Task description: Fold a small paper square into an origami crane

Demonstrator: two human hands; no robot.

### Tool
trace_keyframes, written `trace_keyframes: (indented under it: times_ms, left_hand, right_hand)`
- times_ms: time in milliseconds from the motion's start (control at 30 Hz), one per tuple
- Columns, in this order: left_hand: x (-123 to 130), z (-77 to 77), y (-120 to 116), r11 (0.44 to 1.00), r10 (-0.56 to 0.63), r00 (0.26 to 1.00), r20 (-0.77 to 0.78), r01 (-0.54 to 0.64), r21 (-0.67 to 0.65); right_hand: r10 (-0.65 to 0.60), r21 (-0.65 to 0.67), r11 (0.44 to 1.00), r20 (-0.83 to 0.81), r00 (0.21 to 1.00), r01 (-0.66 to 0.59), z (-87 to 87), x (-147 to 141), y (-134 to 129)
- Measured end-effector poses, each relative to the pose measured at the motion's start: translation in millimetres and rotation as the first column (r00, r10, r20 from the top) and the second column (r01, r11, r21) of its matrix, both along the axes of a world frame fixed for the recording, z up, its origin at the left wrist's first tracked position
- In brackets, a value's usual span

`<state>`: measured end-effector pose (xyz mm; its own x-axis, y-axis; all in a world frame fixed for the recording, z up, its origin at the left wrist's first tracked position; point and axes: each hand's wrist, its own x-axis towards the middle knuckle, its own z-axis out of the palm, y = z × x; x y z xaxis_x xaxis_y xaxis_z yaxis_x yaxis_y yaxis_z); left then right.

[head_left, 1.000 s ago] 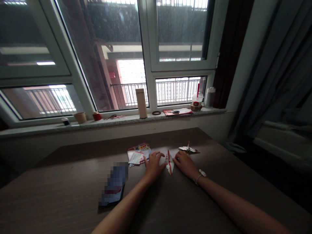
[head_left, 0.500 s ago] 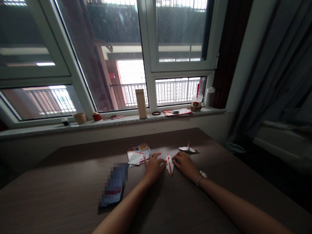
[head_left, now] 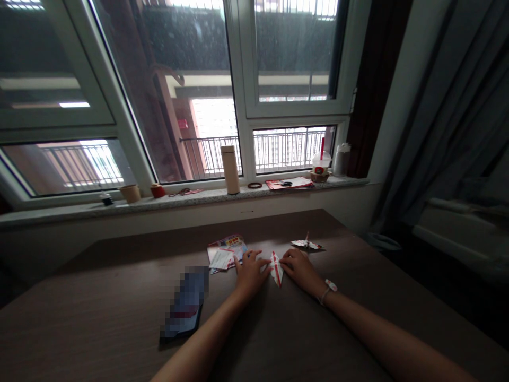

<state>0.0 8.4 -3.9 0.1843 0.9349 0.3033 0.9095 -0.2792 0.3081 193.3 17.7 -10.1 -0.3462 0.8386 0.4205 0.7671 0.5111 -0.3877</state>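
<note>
A narrow diamond of folded paper (head_left: 277, 271), white with red stripes, lies on the brown table between my hands. My left hand (head_left: 251, 273) has its thumb and a finger pinched at the paper's left edge, while its other fingers are spread. On the opposite edge, the closed fingertips of my right hand (head_left: 298, 266) grip the paper; some are hidden beneath the hand. A finished-looking paper crane (head_left: 307, 244) rests just beyond my right hand. Printed paper sheets (head_left: 222, 259) lie beside my left fingers.
A phone with a blurred screen (head_left: 186, 302) lies left of my left forearm. Along the windowsill stand a beige flask (head_left: 229, 170), a drink cup with a red straw (head_left: 321, 163) and a paper cup (head_left: 130, 193). Scissors (head_left: 286, 183) lie there on red-edged papers.
My right fingertips have shifted slightly left, closer onto the folded paper. The paper looks a little wider near its upper part. My left hand is nearly still.
</note>
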Motion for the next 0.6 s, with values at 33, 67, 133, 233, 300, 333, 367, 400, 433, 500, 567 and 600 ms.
trace_keyframes:
  times_ms: [33,67,133,233,300,333,367,400,433,500,567,600]
  left_hand:
    - [0.3,0.4,-0.3,1.000,0.005,1.000,-0.005,-0.005,-0.002]
    - [0.7,0.8,-0.7,1.000,0.010,1.000,-0.010,-0.010,-0.006]
    - [1.3,1.6,-1.2,1.000,0.018,1.000,-0.018,-0.018,-0.009]
    - [1.5,2.1,-1.1,1.000,0.019,1.000,-0.023,-0.019,-0.008]
    - [1.1,2.2,-0.3,1.000,0.021,1.000,-0.020,-0.022,-0.022]
    - [0.8,2.3,0.3,0.999,0.022,1.000,-0.016,-0.023,-0.032]
    - [0.5,2.3,0.9,0.999,0.024,1.000,-0.013,-0.025,-0.040]
    - [0.4,2.4,1.4,0.999,0.026,1.000,-0.010,-0.026,-0.044]
    - [0.6,2.6,1.9,0.999,0.029,1.000,-0.010,-0.029,-0.042]
    - [1.7,2.9,2.5,0.999,0.040,0.999,-0.017,-0.040,-0.017]
    - [3.9,2.9,2.9,0.998,0.058,0.998,-0.029,-0.058,0.012]
    - [5.1,2.8,3.1,0.998,0.064,0.997,-0.035,-0.064,0.022]
  right_hand:
    - [0.002,0.002,1.000,0.001,1.000,-0.002,-0.6,0.0,0.2]
    - [0.006,0.007,1.000,0.002,1.000,-0.006,-1.1,0.0,0.2]
    - [0.021,0.019,1.000,0.007,1.000,-0.022,-1.5,-0.1,-0.1]
    - [0.047,0.026,0.999,0.022,0.999,-0.048,-0.5,-0.4,-1.3]
    - [0.055,0.027,0.998,0.030,0.998,-0.056,1.0,-0.7,-2.5]
    - [0.057,0.028,0.998,0.032,0.998,-0.058,1.8,-0.9,-3.1]
    - [0.059,0.030,0.998,0.034,0.998,-0.060,2.5,-1.0,-3.7]
    - [0.061,0.034,0.997,0.037,0.997,-0.063,3.1,-1.2,-4.3]
    - [0.064,0.039,0.997,0.039,0.997,-0.066,3.6,-1.3,-4.7]
    - [0.067,0.050,0.996,0.045,0.997,-0.070,4.0,-1.5,-5.3]
    - [0.067,0.059,0.996,0.049,0.997,-0.070,3.9,-1.6,-5.3]
    - [0.067,0.060,0.996,0.050,0.997,-0.070,3.8,-1.7,-5.1]
